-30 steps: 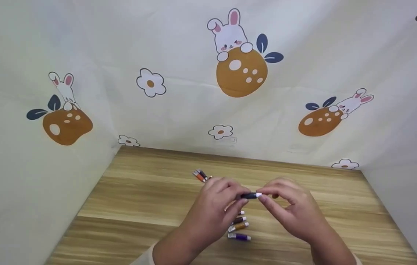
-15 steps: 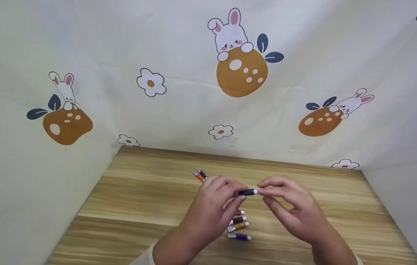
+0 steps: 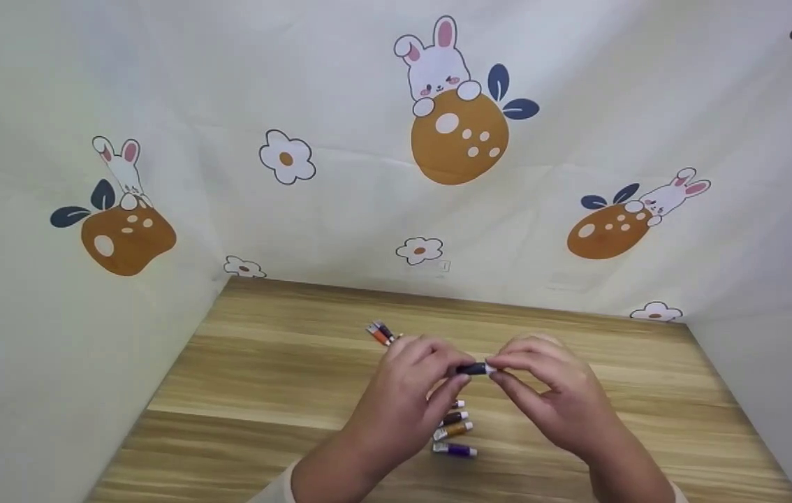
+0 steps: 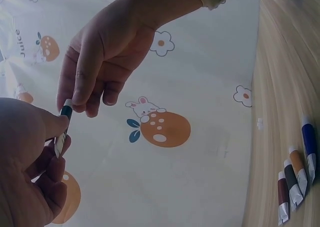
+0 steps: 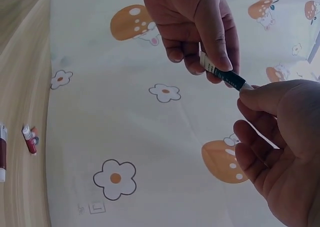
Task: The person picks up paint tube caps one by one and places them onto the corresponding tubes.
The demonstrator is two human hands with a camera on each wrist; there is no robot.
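Note:
A small dark paint tube (image 3: 473, 369) with a white cap is held level above the table, between both hands. My left hand (image 3: 413, 381) pinches its body between thumb and fingers. At the other end, the thumb and fingertips of my right hand (image 3: 556, 391) pinch the white cap. The right wrist view shows the tube (image 5: 227, 77) as deep green, with a pale crimped end by the left fingers. Below the hands lie more tubes: a purple tube (image 3: 455, 449), an ochre tube (image 3: 455, 429) and a dark brown tube (image 3: 455, 418), partly hidden by the left hand.
Behind the left hand, an orange tube (image 3: 376, 335) and a dark tube (image 3: 385, 330) lie on the wooden table (image 3: 256, 363). A cream curtain (image 3: 340, 223) printed with rabbits and oranges rises around the table's back and sides.
The right thumb and fingers parted from the cap half a second ago, while the tube tilted slightly up. Now they pinch the cap again. The left hand keeps its grip.

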